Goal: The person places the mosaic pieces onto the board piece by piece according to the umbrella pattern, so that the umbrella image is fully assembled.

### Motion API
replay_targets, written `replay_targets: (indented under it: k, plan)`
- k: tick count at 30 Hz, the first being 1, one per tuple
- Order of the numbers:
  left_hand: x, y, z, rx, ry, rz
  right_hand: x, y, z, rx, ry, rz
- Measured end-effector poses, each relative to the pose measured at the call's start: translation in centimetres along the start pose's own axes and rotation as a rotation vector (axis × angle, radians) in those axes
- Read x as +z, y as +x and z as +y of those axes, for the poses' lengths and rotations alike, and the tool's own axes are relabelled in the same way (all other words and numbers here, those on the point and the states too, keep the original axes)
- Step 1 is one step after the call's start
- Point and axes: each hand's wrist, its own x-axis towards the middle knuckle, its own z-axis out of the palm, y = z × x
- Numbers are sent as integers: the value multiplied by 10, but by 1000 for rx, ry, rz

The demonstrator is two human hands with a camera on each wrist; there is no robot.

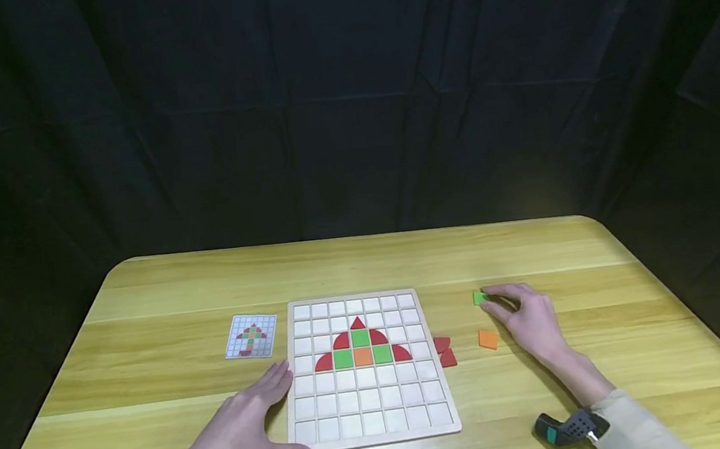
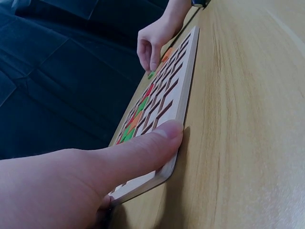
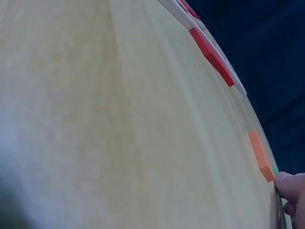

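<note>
A white gridded board (image 1: 369,400) lies on the table with red, green and orange tiles set in its cells. My left hand (image 1: 239,429) rests at the board's near left corner, fingers along the left side and thumb on the front edge. In the left wrist view that thumb (image 2: 143,151) lies straight against the rim. To the right of the board, my right hand (image 1: 530,320) pinches a green square tile (image 1: 478,298) between thumb and forefinger, at the table top. An orange square tile (image 1: 487,339) lies just nearer than the green one.
A small printed pattern card (image 1: 251,336) lies left of the board, showing coloured shapes on a grid. Two red tiles (image 1: 444,352) sit against the board's right side. The wooden table (image 1: 175,288) ends at a dark curtain (image 1: 352,145).
</note>
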Motion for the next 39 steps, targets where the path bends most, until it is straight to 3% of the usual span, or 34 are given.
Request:
replay_targets:
  k: [12,21,26,31,39]
  plan:
    - [-1,0,0,-4,-4,-3,-2,-5,7,1,-50,90]
    - [-1,0,0,-1,1,0,0,-3,5,7,-32,29]
    - [-1,0,0,-2,2,1,2,-1,3,-15,-43,47]
    - [0,0,0,4,2,0,3,-4,-6,-33,-45,64]
    - [0,0,0,11,-4,3,9,-19,-35,-127,26,74]
